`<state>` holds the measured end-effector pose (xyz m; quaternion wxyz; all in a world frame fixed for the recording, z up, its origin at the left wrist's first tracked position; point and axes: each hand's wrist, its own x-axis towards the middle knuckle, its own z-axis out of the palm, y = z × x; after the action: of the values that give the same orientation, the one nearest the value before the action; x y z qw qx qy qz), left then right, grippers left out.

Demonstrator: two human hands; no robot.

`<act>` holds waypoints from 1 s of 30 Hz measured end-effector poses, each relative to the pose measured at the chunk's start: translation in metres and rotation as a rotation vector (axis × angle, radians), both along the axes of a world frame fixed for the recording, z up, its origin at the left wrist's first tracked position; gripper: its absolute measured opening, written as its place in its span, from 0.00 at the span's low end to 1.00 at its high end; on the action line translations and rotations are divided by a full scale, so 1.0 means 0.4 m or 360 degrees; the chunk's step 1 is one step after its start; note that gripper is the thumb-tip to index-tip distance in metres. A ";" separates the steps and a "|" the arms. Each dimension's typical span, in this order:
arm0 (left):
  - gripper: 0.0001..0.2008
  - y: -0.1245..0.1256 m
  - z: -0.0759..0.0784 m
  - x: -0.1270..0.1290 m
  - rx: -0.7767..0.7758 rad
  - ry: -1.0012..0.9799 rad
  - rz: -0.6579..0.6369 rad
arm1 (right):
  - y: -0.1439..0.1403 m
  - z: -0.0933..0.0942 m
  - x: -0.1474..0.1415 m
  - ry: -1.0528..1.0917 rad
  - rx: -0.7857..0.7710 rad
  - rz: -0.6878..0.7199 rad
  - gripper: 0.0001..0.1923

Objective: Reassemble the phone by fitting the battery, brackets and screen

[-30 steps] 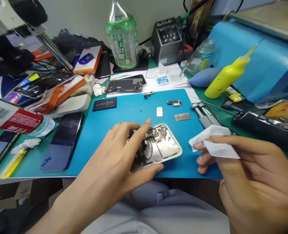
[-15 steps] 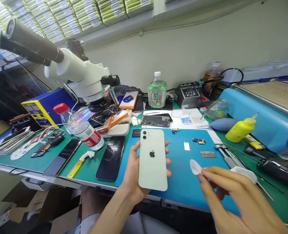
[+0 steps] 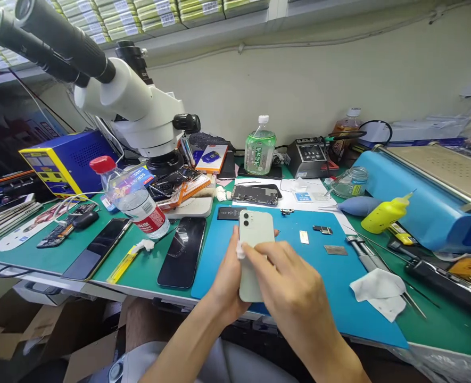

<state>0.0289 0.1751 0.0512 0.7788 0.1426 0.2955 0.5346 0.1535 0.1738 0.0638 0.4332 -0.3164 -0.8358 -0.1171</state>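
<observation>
Here, the left hand (image 3: 225, 282) is wrapped around a pale green phone (image 3: 251, 279) at the centre of the frame, a white wipe (image 3: 240, 251) is pinched by the right hand (image 3: 289, 279) against its left edge, a blue mat (image 3: 333, 276) is spread beneath, and a microscope (image 3: 139, 119) is seen at upper left.

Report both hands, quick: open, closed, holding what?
Left hand: closed around the pale green phone, its back facing the camera.
Right hand: closed, fingertips pinching a small white wipe at the phone's edge.

Two hands (image 3: 226, 282) (image 3: 293, 282), one pale-green phone (image 3: 259, 230), one microscope (image 3: 139, 119).
</observation>
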 end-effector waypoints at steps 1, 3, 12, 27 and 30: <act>0.40 0.001 -0.005 -0.002 0.0012 -0.0004 -0.0012 | -0.010 -0.002 0.003 -0.0028 0.0000 0.0044 0.14; 0.41 0.003 -0.011 -0.005 0.0016 -0.0003 -0.0053 | -0.015 -0.002 0.010 -0.0081 0.0001 0.0059 0.14; 0.39 0.004 -0.002 -0.014 -0.0055 -0.0094 -0.0060 | -0.007 0.000 0.008 -0.0135 -0.0040 0.0095 0.15; 0.32 0.002 -0.003 -0.015 -0.0060 -0.0120 -0.0037 | 0.006 0.018 -0.002 -0.0216 0.0030 0.0058 0.14; 0.31 0.002 -0.004 -0.015 -0.0042 -0.0121 -0.0050 | 0.013 0.020 0.000 -0.0243 0.0038 0.0105 0.16</act>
<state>0.0228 0.1758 0.0496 0.7996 0.1164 0.2705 0.5233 0.1534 0.1788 0.0717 0.3755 -0.2737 -0.8749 -0.1364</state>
